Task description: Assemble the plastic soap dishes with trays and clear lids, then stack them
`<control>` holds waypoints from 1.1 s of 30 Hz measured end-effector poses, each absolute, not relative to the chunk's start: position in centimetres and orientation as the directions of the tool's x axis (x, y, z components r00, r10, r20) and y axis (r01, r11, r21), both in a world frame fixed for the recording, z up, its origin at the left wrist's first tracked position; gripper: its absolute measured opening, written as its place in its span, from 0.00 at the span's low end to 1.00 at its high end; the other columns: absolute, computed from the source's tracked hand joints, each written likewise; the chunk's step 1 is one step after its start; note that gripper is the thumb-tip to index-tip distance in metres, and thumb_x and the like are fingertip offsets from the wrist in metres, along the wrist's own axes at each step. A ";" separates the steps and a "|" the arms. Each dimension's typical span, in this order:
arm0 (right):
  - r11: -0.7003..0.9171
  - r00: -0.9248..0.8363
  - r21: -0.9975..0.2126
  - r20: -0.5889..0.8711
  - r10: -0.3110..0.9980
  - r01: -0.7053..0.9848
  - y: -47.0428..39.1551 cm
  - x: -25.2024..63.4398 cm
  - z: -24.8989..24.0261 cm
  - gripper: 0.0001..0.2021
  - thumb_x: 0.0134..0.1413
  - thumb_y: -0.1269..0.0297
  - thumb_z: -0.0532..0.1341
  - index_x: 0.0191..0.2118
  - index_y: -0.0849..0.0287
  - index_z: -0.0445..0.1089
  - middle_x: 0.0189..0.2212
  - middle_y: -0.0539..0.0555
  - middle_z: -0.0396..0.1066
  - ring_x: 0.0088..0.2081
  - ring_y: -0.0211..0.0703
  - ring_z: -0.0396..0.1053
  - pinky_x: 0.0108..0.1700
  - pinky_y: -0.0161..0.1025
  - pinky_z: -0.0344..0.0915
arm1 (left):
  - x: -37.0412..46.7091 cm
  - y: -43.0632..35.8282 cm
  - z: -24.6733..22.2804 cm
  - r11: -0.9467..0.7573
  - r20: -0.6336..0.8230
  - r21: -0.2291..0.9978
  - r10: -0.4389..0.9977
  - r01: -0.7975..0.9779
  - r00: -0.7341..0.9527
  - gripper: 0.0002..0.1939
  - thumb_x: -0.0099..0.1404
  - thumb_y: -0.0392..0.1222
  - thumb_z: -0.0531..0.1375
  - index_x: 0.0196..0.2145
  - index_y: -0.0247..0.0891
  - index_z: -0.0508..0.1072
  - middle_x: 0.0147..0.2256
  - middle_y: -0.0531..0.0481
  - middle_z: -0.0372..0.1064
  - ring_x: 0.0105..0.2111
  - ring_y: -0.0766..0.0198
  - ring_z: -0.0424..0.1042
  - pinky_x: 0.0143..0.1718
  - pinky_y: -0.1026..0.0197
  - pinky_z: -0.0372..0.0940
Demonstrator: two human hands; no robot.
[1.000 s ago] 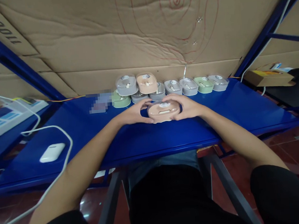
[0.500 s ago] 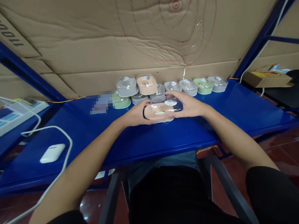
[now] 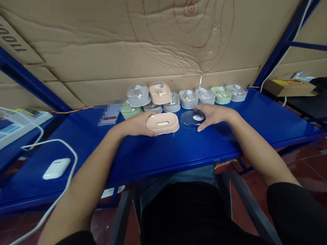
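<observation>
On the blue table, my left hand (image 3: 141, 125) grips the left end of a peach box (image 3: 168, 127), which has a pale oblong piece in its top. To its right lies a clear lid (image 3: 188, 120) with a round white sticker. My right hand (image 3: 212, 115) holds the lid's right end between thumb and fingers. A gap of blue table separates box and lid. Behind the hands stand lidded boxes: a grey one (image 3: 138, 95) and a peach one (image 3: 160, 93) sit stacked on others.
Further right at the back are grey boxes and a green box (image 3: 222, 94). A white case (image 3: 56, 168) and white cable (image 3: 69, 145) lie at the left of the blue table (image 3: 166, 156). A flat packet (image 3: 112, 113) is left of the stack. Cardboard (image 3: 91, 64) stands behind.
The clear lid has come off the peach box and moved right with my right hand. The box, in my left hand, has shifted slightly left.
</observation>
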State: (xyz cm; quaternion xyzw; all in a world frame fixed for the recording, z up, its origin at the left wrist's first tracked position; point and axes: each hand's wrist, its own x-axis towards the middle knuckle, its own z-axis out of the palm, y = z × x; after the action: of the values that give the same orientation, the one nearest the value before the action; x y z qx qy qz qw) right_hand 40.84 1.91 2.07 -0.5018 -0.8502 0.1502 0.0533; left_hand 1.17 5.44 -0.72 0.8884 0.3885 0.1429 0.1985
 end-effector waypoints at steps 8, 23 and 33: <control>0.715 -0.661 -0.288 0.275 0.699 0.637 0.1 34.3 -1.2 0.58 0.51 0.28 0.77 0.78 0.59 0.63 0.68 0.72 0.73 0.68 0.76 0.72 0.67 0.69 0.72 | 4.5 2.8 -0.7 -0.671 0.108 0.506 0.673 0.542 0.732 0.50 0.54 0.60 0.79 0.70 0.43 0.70 0.65 0.37 0.77 0.62 0.34 0.79 0.63 0.38 0.73; 0.684 -0.580 -0.388 0.363 0.729 0.617 -0.1 32.7 -3.1 0.45 0.65 0.35 0.70 0.73 0.64 0.65 0.65 0.74 0.73 0.66 0.74 0.71 0.67 0.68 0.70 | 4.3 3.9 -1.9 -0.642 0.193 0.580 0.706 0.501 0.681 0.63 0.52 0.59 0.80 0.78 0.39 0.59 0.73 0.29 0.66 0.71 0.27 0.70 0.72 0.29 0.66; 0.765 -0.751 -0.352 0.209 0.626 0.540 -2.1 35.1 -0.1 0.63 0.50 0.32 0.80 0.81 0.62 0.59 0.71 0.74 0.71 0.68 0.76 0.73 0.68 0.68 0.72 | 3.0 4.9 -1.9 -0.586 0.133 0.538 0.769 0.606 0.625 0.62 0.53 0.62 0.77 0.77 0.37 0.60 0.69 0.28 0.71 0.69 0.27 0.73 0.70 0.29 0.67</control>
State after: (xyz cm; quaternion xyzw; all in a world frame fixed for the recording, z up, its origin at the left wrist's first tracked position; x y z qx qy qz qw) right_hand 35.10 -2.07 -0.11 -0.3147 -0.9259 0.1359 0.1588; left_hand 2.99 4.90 -1.93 0.8722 0.3941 0.1790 0.2278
